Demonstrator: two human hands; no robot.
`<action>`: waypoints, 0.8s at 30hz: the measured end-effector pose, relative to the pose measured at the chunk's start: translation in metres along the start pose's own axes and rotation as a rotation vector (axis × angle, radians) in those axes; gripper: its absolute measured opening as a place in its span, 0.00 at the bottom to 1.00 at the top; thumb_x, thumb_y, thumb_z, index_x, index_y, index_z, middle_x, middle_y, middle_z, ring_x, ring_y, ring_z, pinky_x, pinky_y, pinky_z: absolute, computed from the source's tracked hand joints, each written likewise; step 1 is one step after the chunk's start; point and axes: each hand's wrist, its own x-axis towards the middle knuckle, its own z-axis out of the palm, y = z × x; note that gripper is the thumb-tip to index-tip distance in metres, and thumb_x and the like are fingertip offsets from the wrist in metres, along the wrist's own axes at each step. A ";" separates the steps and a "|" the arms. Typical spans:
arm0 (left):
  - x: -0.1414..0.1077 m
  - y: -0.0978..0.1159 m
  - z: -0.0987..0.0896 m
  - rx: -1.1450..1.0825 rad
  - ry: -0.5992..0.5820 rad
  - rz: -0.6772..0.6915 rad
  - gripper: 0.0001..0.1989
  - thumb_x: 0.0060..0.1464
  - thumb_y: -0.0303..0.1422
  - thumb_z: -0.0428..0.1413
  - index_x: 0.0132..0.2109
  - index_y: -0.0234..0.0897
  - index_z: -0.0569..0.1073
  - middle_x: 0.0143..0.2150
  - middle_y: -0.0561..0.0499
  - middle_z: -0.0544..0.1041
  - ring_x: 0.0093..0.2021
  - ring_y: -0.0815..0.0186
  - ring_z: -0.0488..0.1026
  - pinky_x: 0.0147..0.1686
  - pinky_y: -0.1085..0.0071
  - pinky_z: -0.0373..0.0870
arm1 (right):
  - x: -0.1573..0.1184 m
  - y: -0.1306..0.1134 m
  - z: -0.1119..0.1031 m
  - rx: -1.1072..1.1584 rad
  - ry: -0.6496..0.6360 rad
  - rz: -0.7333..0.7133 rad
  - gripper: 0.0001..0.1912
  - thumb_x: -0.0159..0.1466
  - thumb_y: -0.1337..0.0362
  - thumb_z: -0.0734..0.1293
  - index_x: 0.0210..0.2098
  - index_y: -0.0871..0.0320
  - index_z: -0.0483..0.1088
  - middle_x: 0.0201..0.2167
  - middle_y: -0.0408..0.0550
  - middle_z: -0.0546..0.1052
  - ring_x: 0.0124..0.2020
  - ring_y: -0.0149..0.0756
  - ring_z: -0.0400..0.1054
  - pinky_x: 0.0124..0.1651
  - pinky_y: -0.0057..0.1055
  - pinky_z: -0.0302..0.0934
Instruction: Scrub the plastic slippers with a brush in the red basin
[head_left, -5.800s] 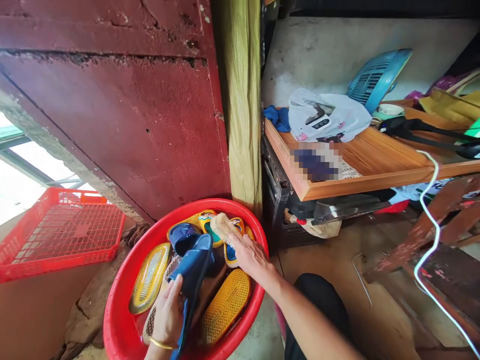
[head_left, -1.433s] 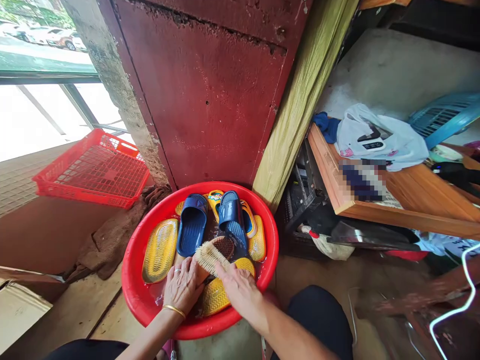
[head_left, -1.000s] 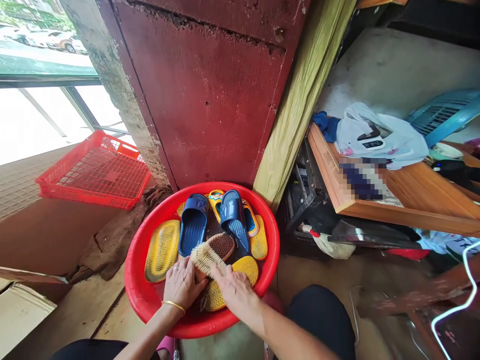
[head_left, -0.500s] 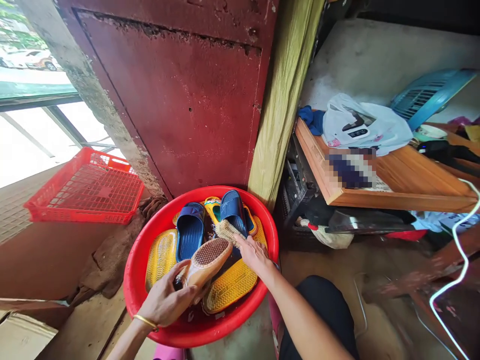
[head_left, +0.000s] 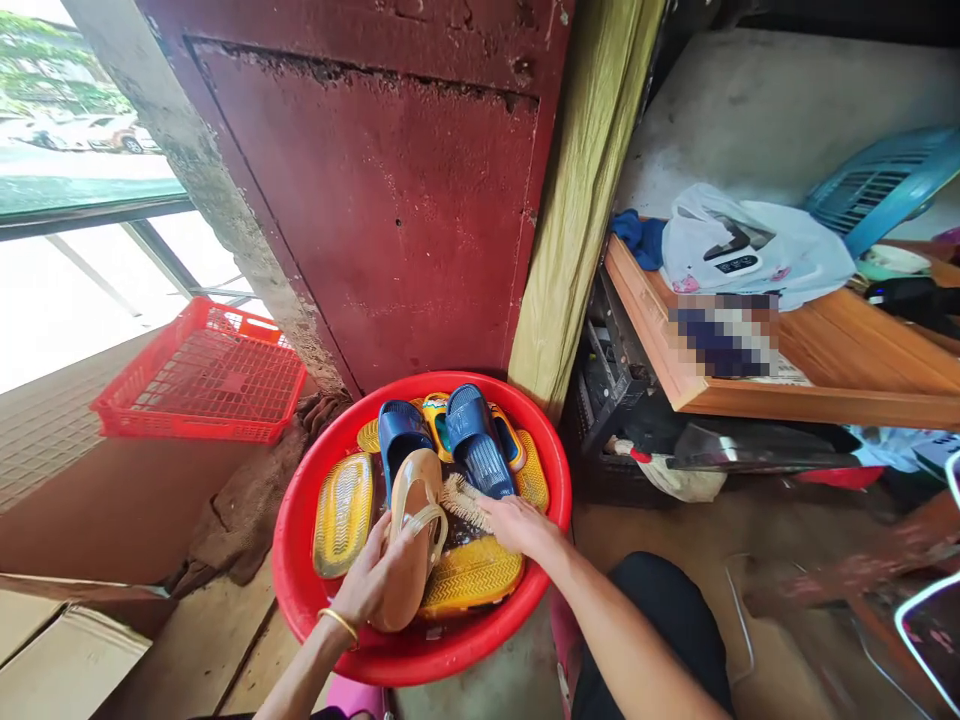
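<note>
My left hand [head_left: 369,572] grips a tan strapped sandal [head_left: 411,535] by its side, with the footbed and straps facing up. In my right hand [head_left: 521,527] is a pale-bristled scrub brush [head_left: 465,502], held just right of the sandal. Both are over a round red basin [head_left: 294,575]. Inside it lie two blue slides [head_left: 480,440] and several yellow-soled shoes, one sole [head_left: 343,515] at the left and another [head_left: 476,575] below the brush. Some dark water shows between them.
A red plastic crate [head_left: 202,380] sits to the left, beside a brown cloth [head_left: 247,520]. Behind the basin stands a dark red door [head_left: 375,220]. At the right, a wooden tray-like top [head_left: 847,335] carries a white plastic bag [head_left: 750,245] and a blue fan [head_left: 885,185].
The sandal has turned from sole-up to footbed-up in my left hand. My right hand and the brush have shifted slightly down in the basin. The whole view has moved a little.
</note>
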 end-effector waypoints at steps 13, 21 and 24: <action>-0.018 0.013 0.033 0.875 0.027 0.287 0.16 0.58 0.31 0.49 0.49 0.32 0.75 0.48 0.34 0.82 0.50 0.48 0.80 0.50 0.53 0.74 | -0.020 -0.059 0.023 -0.236 0.185 -0.127 0.38 0.68 0.75 0.56 0.72 0.38 0.53 0.58 0.57 0.73 0.48 0.47 0.74 0.47 0.40 0.70; -0.018 -0.002 0.023 0.850 0.115 0.362 0.15 0.58 0.35 0.52 0.50 0.37 0.74 0.45 0.41 0.84 0.47 0.53 0.81 0.47 0.60 0.73 | -0.019 -0.047 0.010 -0.260 0.166 0.007 0.36 0.69 0.76 0.53 0.72 0.41 0.55 0.57 0.56 0.74 0.46 0.44 0.75 0.47 0.40 0.71; -0.021 -0.002 0.024 0.850 0.117 0.361 0.15 0.56 0.36 0.52 0.47 0.37 0.76 0.43 0.40 0.84 0.45 0.51 0.81 0.45 0.58 0.73 | -0.035 -0.058 0.031 -0.272 0.202 -0.109 0.37 0.68 0.76 0.55 0.72 0.42 0.54 0.55 0.56 0.74 0.45 0.44 0.75 0.45 0.40 0.72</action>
